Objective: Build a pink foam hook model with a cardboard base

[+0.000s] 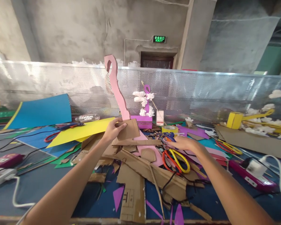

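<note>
My left hand (115, 129) is closed on a brown cardboard piece (128, 129), thumb on its face. A long pink hooked cutout (118, 90) rises from behind this piece and leans left. My right hand (184, 143) reaches across the clutter, its fingers at a blue glue gun (168, 135) whose nozzle points right; the fingertips are partly hidden and appear to grip it. Just below lie scissors with red handles (168, 162) and scissors with yellow handles (184, 161). A roll of tape (170, 128) lies behind the glue gun.
Cardboard scraps (152, 172) cover the table's middle. Yellow sheet (84, 131) and blue sheet (44, 111) lie left. A purple stand with white tufts (141, 120) is behind. Purple power strips (8, 161) with cords lie at both sides. A perforated metal panel (84, 81) bounds the back.
</note>
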`<state>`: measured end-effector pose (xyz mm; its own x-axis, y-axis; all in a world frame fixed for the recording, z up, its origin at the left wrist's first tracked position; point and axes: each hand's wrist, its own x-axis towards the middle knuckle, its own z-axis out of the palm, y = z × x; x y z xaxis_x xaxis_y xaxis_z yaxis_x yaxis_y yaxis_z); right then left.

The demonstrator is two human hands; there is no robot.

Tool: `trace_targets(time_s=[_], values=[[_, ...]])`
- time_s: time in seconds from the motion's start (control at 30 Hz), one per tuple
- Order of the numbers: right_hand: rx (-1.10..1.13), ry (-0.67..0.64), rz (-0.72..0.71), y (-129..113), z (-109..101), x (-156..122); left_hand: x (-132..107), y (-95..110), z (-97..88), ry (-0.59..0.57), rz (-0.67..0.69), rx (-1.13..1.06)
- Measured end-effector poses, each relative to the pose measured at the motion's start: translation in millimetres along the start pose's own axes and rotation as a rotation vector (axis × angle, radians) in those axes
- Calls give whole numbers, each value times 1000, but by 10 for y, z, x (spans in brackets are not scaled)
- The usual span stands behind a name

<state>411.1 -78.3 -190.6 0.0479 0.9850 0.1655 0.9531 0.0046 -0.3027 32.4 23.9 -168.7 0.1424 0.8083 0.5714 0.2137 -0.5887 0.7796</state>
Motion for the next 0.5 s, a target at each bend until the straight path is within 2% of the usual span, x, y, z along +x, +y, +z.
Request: trace_targets(time_s=[0.1, 0.23, 0.27, 0.33, 0.37, 0.43, 0.5], values=[[-57, -128, 37, -72, 37, -27, 6, 0, -19, 11, -16, -8], [-66, -227, 76, -85, -63, -88, 12, 22, -26, 19, -13, -11], [-71, -231, 83, -95, -101, -110, 12, 30, -26, 24, -11, -13], [-92, -148, 44, -178, -163, -163, 11, 43, -31, 44, -7, -11], [-105, -81, -7, -263, -177, -194, 10, 48, -35, 54, -8, -9], [-116, 101, -262, -526, -153, -259, 9, 52, -48, 74, -16, -5], [-108, 114, -554, -870, -61, -313, 10, 50, -63, 91, -18, 10]])
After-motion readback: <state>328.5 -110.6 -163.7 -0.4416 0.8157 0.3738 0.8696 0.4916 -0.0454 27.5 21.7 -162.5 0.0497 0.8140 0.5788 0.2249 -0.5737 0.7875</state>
